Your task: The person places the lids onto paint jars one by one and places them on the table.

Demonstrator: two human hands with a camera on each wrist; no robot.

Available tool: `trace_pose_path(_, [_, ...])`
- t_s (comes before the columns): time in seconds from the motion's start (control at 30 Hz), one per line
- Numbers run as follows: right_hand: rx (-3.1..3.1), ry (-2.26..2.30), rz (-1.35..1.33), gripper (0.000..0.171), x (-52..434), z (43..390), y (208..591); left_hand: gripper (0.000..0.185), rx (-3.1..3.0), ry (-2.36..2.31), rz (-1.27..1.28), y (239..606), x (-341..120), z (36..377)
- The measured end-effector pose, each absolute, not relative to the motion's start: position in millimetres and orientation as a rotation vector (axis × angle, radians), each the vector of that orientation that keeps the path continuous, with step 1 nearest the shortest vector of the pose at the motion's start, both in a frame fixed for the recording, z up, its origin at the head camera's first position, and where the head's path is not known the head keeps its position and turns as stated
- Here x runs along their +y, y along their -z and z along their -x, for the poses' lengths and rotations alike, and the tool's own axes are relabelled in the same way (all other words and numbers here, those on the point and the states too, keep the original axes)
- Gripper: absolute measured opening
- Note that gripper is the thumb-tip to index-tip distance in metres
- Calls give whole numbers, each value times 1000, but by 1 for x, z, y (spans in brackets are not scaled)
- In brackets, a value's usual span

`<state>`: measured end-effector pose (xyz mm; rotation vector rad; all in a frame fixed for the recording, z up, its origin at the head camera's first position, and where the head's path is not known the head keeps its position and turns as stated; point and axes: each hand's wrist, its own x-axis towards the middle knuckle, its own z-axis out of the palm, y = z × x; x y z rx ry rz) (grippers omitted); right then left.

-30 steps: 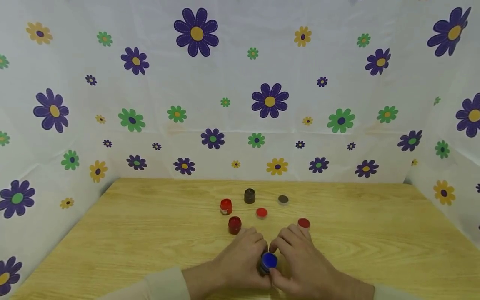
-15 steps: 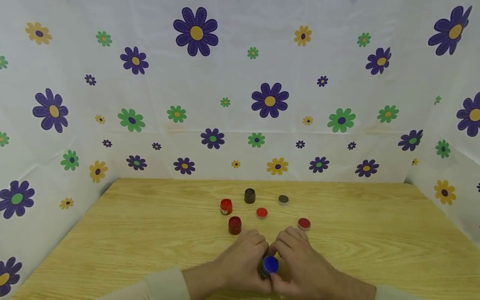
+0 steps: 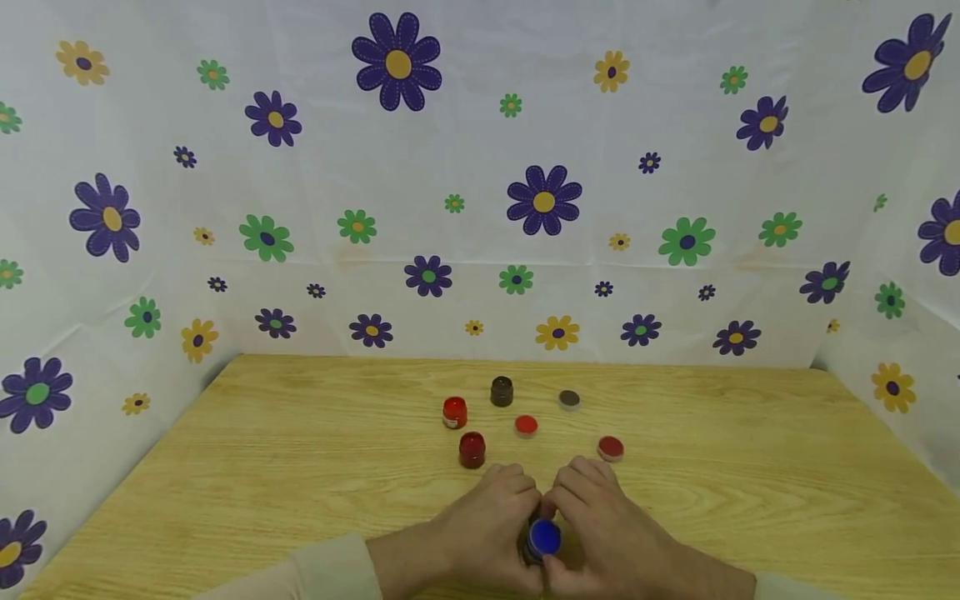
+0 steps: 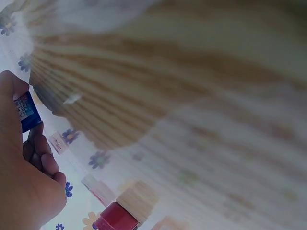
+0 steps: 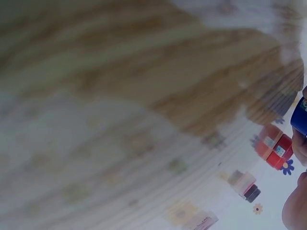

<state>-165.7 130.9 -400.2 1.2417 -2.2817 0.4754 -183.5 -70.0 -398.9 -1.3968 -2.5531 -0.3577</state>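
Both hands grip one blue jar [image 3: 545, 537] at the near middle of the table [image 3: 300, 450]. The left hand [image 3: 491, 529] holds its left side, thumb on the near side and fingers on the far side. The right hand [image 3: 603, 533] pinches it from the right, its thumb against the near edge of the blue top, which faces up. The left wrist view shows a label on the jar's side.

Farther back, left of centre, stand three open-topped jars: a dark red jar [image 3: 472, 450] nearest, a bright red jar [image 3: 454, 413] beyond it to the left, and a dark jar [image 3: 502, 392] farthest. To their right lie a bright red lid [image 3: 527, 426], a dark lid [image 3: 569, 400] farther off, and a dark red lid [image 3: 611, 448] just beyond the right hand. A flower-printed white cloth [image 3: 450, 150] hangs behind the table.
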Motion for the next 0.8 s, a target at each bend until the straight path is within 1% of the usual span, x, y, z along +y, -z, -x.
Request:
trace_pose_path(0.43, [-2336, -381, -1152, 32, 127, 164, 400, 33, -2546, 327, 1376, 398, -71, 181])
trace_pose_path(0.63, [-2337, -369, -1142, 33, 126, 164, 402, 42, -2511, 290, 1397, 397, -70, 181])
trace_pose_path(0.8, [-2373, -385, -1126, 35, 126, 163, 402, 37, -2494, 244, 1382, 398, -69, 180])
